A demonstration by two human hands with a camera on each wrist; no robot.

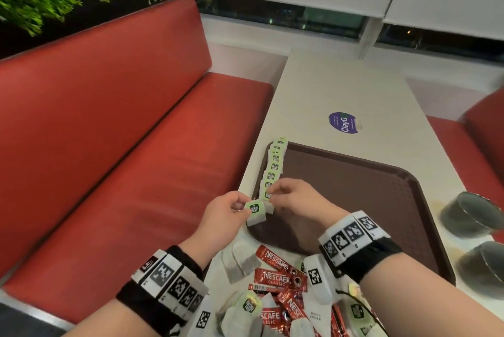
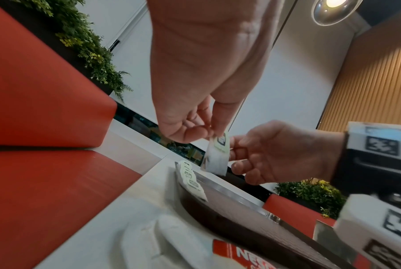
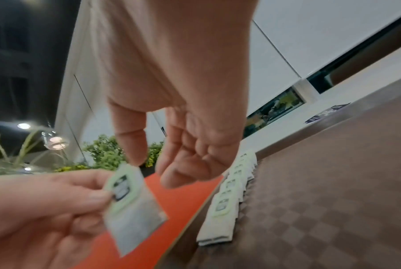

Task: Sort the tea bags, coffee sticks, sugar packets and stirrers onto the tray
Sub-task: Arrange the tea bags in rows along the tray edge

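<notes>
My left hand (image 1: pixel 240 207) pinches a tea bag (image 1: pixel 255 212) with a green tag by its upper corner, just over the near left corner of the brown tray (image 1: pixel 425 200). The same tea bag (image 3: pixel 132 209) hangs tilted in the right wrist view. My right hand (image 1: pixel 272 192) hovers beside it with thumb and fingers apart (image 3: pixel 153 169), holding nothing. A row of several overlapping tea bags (image 1: pixel 274 167) lies along the tray's left edge. Loose tea bags (image 1: pixel 240 263), red coffee sticks (image 1: pixel 278 276) and a white sugar packet (image 1: pixel 316 315) lie mixed on the table near me.
Two metal bowls (image 1: pixel 469 214) (image 1: pixel 485 268) stand right of the tray. A purple sticker (image 1: pixel 344 122) is on the white table (image 1: pixel 327 85) beyond the tray. A red bench (image 1: pixel 122 145) runs along the table's left edge.
</notes>
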